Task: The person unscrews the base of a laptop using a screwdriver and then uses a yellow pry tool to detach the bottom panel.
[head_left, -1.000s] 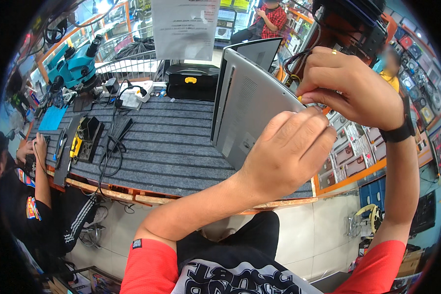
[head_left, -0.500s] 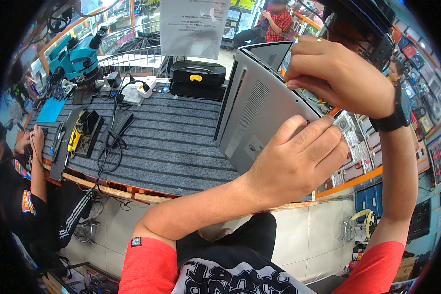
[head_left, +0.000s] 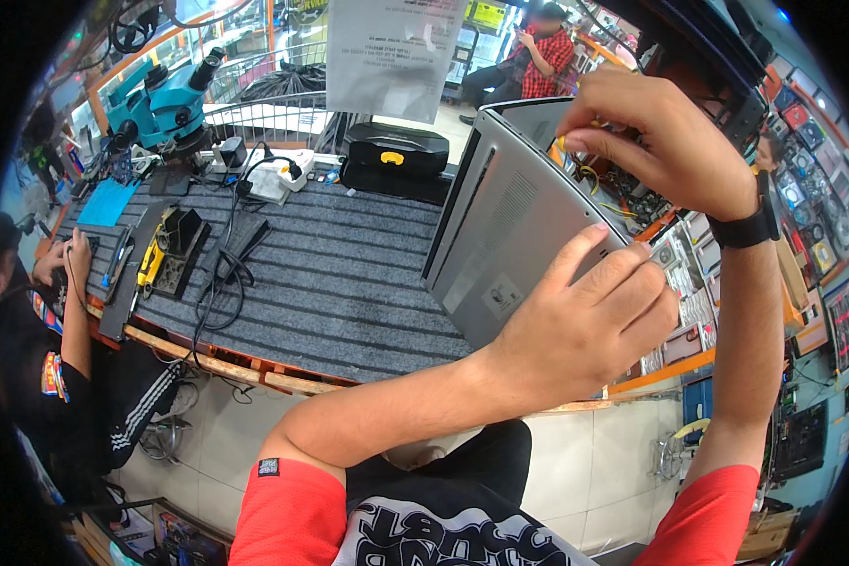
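A silver laptop (head_left: 500,217) stands on edge on the grey striped mat, its lid partly open and its vented underside facing left. My left hand (head_left: 590,316) is closed on the near upper edge, with the index finger stretched along the underside. Above the far part of that edge is my right hand (head_left: 665,141), wearing a black watch. Its thumb and forefinger pinch a small yellow piece (head_left: 563,142), mostly covered by the fingertips, so its kind is unclear. The piece looks close to the laptop's rim; whether it touches, I cannot tell.
A black case (head_left: 396,160) with a yellow latch sits behind the laptop. Leftward are a black cable (head_left: 226,283), a yellow-handled tool (head_left: 149,264), a teal microscope (head_left: 165,108) and a co-worker's hands (head_left: 71,259). A white sheet (head_left: 387,57) hangs at the back.
My right hand has come up off the laptop's edge slightly, and the yellow piece now shows at its fingertips. My left index finger has straightened along the underside. The view has shifted a little.
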Available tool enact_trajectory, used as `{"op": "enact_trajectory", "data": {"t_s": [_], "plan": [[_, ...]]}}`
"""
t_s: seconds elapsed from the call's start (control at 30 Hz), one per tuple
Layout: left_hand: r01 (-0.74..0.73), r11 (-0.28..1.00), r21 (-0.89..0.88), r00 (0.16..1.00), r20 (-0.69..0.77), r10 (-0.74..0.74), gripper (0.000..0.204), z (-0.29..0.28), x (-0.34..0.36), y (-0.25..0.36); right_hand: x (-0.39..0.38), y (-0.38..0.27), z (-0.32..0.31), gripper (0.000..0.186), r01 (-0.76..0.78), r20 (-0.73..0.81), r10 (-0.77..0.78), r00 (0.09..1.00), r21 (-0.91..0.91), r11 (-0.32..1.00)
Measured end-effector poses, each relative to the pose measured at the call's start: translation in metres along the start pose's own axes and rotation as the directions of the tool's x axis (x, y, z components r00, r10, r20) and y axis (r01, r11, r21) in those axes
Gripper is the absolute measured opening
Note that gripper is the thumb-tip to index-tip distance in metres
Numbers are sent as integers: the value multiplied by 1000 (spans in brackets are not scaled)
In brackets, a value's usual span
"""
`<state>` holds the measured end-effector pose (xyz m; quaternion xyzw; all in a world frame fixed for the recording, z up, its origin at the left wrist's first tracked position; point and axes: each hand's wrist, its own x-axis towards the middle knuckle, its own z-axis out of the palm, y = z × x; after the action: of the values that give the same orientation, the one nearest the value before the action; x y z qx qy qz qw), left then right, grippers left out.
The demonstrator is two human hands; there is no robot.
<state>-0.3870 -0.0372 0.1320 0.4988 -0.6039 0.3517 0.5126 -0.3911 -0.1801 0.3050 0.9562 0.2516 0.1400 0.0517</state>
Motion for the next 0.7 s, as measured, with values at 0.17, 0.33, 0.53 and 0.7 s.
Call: {"op": "enact_trajectory", "data": {"t_s": [0.17, 0.33, 0.53, 0.7], "plan": [[0, 1000, -9, 1000, 21, 0, 34, -4, 2, 0, -44, -16, -1, 15, -275, -241, 308, 920, 161, 948], [-3, 1000, 19, 999, 33, 2, 33, -5, 7, 2, -133, -43, 64, 23, -455, -341, 736, 585, 613, 646], [9, 999, 38, 998, 62, -12, 30, -5, 8, 4, -216, -84, 175, 23, -549, -177, 886, 429, 728, 411], [-12, 998, 62, 1000, 2, 12, 36, -9, 10, 9, -234, -112, 238, 16, -729, -120, 868, 481, 495, 472]]}}
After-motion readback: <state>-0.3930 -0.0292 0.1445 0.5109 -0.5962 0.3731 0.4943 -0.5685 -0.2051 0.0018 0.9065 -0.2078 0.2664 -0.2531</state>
